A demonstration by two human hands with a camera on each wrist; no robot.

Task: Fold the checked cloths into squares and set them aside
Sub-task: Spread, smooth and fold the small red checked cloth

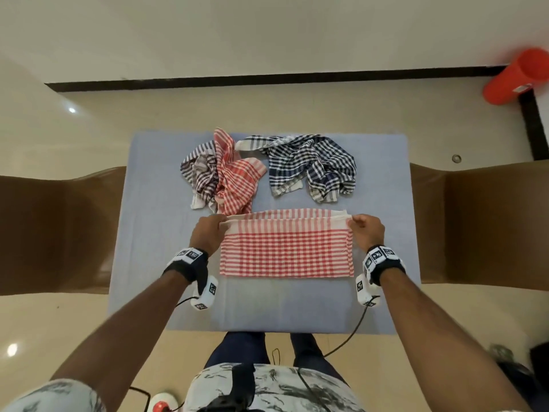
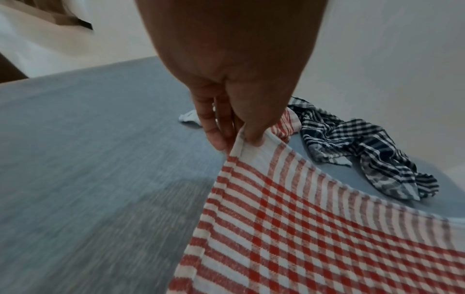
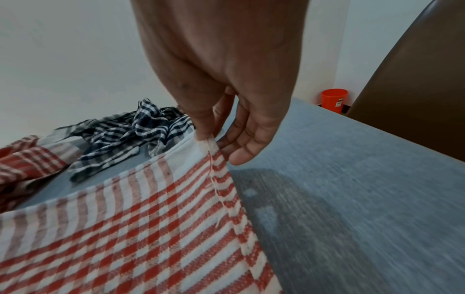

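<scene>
Both hands hold the far corners of the red checked cloth, half-folded on the counter.

Left hand (image 2: 226, 83) fingers (image 2: 216, 137) and right hand (image 3: 221, 75) fingers (image 3: 241, 153) each pinch one far corner of the red checked cloth (image 1: 286, 248). Its long axis runs left to right between the hands, and its near edge lies flat on the counter (image 1: 148, 233). Crumpled cloths (image 1: 309, 165) lie beyond. Judged next fold: one short end across to the other, either hand equally near. No legible writing.

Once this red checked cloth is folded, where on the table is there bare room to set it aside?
Bare grey table shows left of the left hand, right of the right hand up to the navy checked cloth, and along the near edge below the red checked cloth. The far middle is crowded by the navy cloth and the crumpled red and purple-grey pile.
</scene>
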